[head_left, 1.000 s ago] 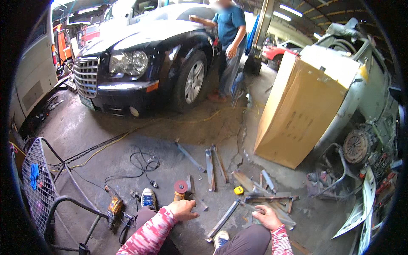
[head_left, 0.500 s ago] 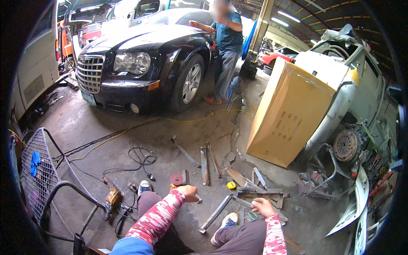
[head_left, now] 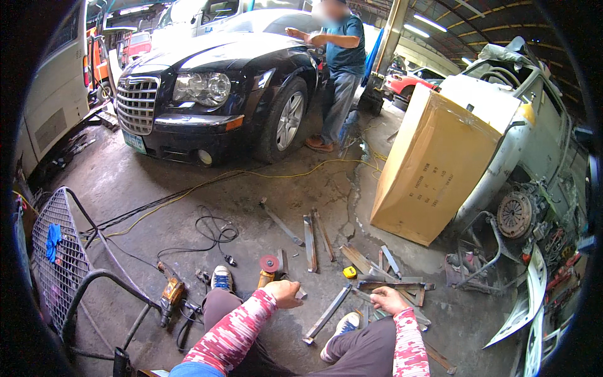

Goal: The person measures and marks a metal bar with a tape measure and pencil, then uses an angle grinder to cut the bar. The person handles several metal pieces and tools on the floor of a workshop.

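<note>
My left hand [head_left: 282, 293] is closed, just below an angle grinder [head_left: 266, 274] with a red disc standing on the concrete floor. A small grey metal piece shows at its fingertips; whether the fingers grip it is unclear. My right hand [head_left: 389, 300] has its fingers bent together over a loose pile of metal bars [head_left: 411, 285]. A thin strip [head_left: 364, 295] reaches its fingertips, but what the fingers hold is hidden. A longer steel bar [head_left: 326, 316] lies between my hands, beside my shoe. A yellow tape measure [head_left: 350, 272] sits by the pile.
At left lie a yellow power drill [head_left: 171, 292], black cords and a metal-framed mesh chair [head_left: 59, 242]. More bars [head_left: 310, 244] lie ahead. A tall cardboard box [head_left: 433, 169] stands right. Beyond are a black car [head_left: 207, 107] and another person [head_left: 342, 56].
The scene sits slightly further right in view. My left hand is a little lower, leaving more of the grinder visible. The other person's raised hand has come down.
</note>
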{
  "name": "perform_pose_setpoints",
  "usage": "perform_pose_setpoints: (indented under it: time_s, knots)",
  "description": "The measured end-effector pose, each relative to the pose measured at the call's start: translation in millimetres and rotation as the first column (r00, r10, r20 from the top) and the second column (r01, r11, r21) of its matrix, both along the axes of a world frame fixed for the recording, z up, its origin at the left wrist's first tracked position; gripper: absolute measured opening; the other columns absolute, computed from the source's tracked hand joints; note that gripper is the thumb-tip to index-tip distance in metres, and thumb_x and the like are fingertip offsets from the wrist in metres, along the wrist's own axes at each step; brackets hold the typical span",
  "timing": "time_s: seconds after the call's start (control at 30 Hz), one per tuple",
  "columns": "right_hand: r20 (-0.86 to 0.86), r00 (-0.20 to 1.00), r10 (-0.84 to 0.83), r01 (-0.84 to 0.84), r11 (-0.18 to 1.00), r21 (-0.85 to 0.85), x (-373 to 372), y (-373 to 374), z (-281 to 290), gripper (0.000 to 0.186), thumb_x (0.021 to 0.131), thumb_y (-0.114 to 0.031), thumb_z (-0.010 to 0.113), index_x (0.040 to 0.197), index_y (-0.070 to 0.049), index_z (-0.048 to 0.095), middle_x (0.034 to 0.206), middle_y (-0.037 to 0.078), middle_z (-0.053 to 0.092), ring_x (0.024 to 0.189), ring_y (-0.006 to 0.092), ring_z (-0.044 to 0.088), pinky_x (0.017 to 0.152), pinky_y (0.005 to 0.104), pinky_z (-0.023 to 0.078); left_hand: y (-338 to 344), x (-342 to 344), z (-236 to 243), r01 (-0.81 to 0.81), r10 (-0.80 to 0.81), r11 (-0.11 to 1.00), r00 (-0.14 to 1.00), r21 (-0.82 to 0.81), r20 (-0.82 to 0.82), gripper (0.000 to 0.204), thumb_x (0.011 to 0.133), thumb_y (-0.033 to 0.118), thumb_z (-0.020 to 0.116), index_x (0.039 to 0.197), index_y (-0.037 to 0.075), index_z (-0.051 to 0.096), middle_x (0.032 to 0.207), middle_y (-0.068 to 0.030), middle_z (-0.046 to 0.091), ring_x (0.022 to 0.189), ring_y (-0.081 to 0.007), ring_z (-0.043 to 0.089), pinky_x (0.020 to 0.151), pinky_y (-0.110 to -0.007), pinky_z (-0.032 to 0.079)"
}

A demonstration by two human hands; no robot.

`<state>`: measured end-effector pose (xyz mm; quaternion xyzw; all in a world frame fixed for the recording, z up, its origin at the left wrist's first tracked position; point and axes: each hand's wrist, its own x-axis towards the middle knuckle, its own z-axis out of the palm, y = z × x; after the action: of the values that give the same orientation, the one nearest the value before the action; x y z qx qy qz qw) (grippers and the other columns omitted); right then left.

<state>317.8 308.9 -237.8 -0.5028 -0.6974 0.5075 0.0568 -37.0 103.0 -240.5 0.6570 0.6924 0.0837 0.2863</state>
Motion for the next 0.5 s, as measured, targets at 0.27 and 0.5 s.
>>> perform_pose_setpoints:
  time_s: [0.27, 0.5]
  knots:
    - [0.042, 0.997, 0.064, -0.069, 0.989, 0.133, -14.9, -1.5, -8.1, 0.049, 0.092, -0.029, 0.080, 0.125, 0.005, 0.068, 0.100, 0.013, 0.077, 0.079, 0.0162, 0.072, 0.075, 0.0337, 0.059, -25.4, -4.0, 18.6, -0.089, 0.089, 0.996, 0.996, -0.022, 0.001, 0.054, 0.091, 0.046, 0.069, 0.114, -0.003, 0.062, 0.107, -0.0277, 0.073, 0.106, -0.0435, 0.071, 0.093, -0.050, 0.055]
    - [0.105, 0.992, 0.071, -0.083, 0.989, 0.119, -8.8, -6.3, -18.0, 0.051, 0.090, -0.032, 0.081, 0.126, 0.002, 0.069, 0.101, 0.014, 0.077, 0.085, 0.0183, 0.073, 0.079, 0.0347, 0.058, -33.9, -3.5, 12.0, -0.073, 0.071, 0.992, 0.997, -0.105, -0.019, 0.056, 0.093, 0.052, 0.068, 0.120, 0.004, 0.060, 0.109, -0.0249, 0.072, 0.107, -0.0428, 0.070, 0.091, -0.052, 0.055]
